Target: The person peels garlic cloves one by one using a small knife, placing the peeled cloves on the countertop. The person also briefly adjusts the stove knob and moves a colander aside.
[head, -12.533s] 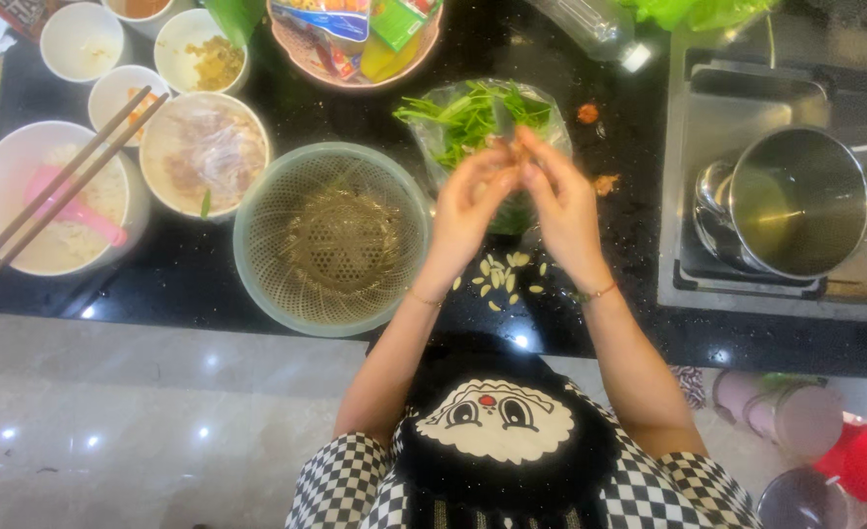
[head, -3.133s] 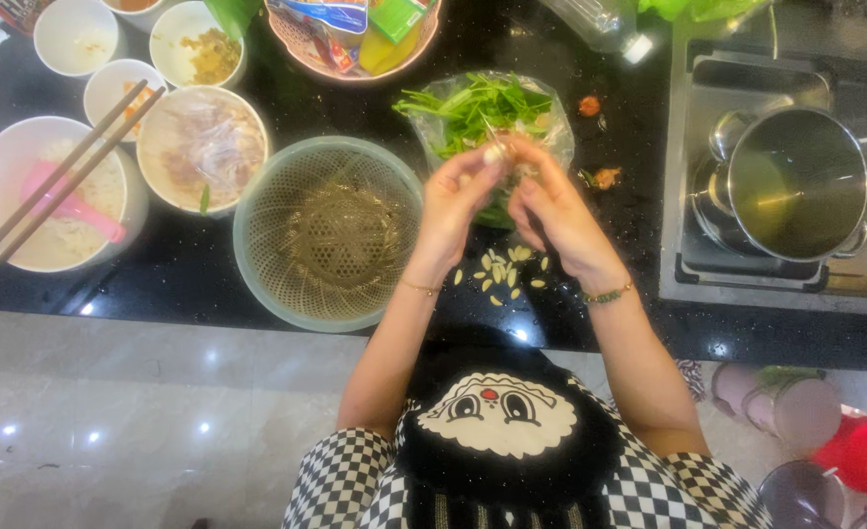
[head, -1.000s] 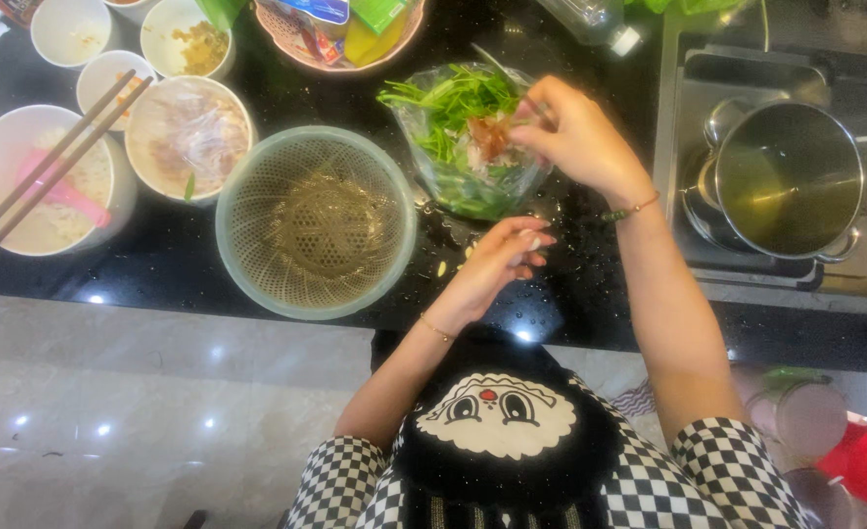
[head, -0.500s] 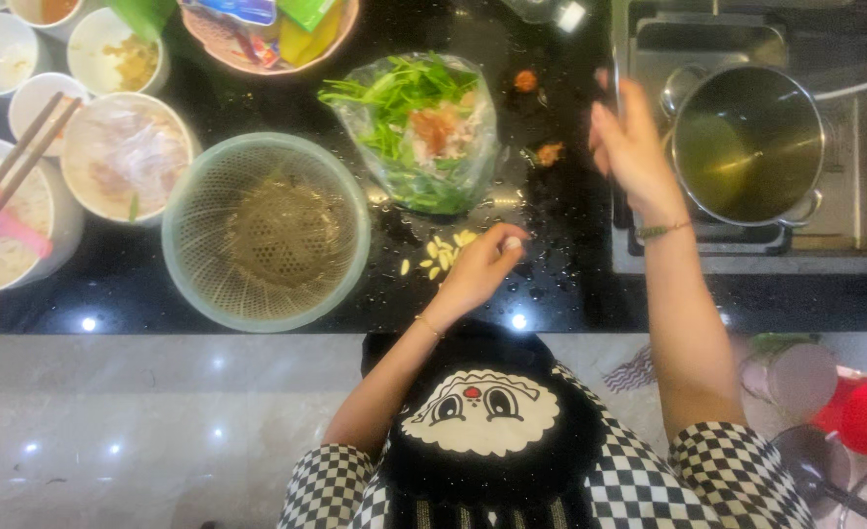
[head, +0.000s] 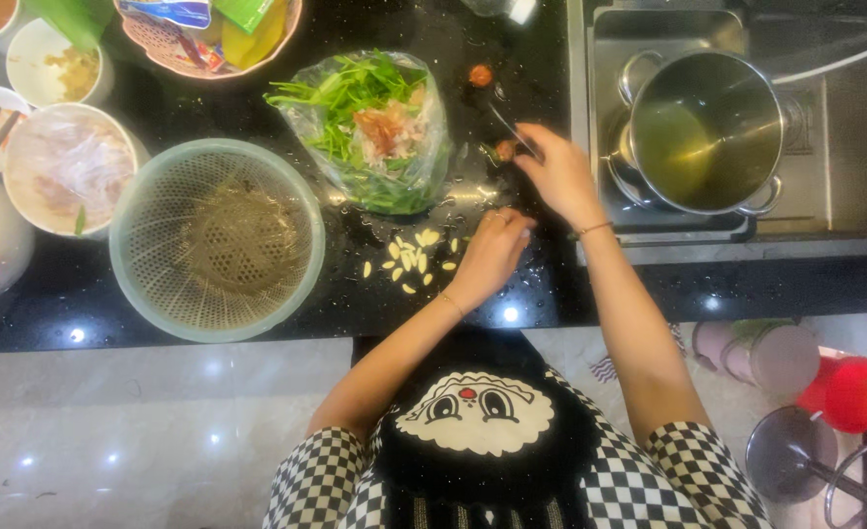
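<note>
Your black surface (head: 257, 323) carries a pale green colander (head: 216, 238), empty, and beside it a steel pot (head: 704, 132) holding yellowish liquid on the stove. Between them sits a clear plastic bag (head: 374, 132) of green leaves with pinkish scraps on top. Your right hand (head: 558, 174) reaches forward, its grip pinched on a small reddish piece (head: 505, 150). Your left hand (head: 492, 253) rests fingers curled, holding nothing, just beside scattered pale slices (head: 412, 260).
</note>
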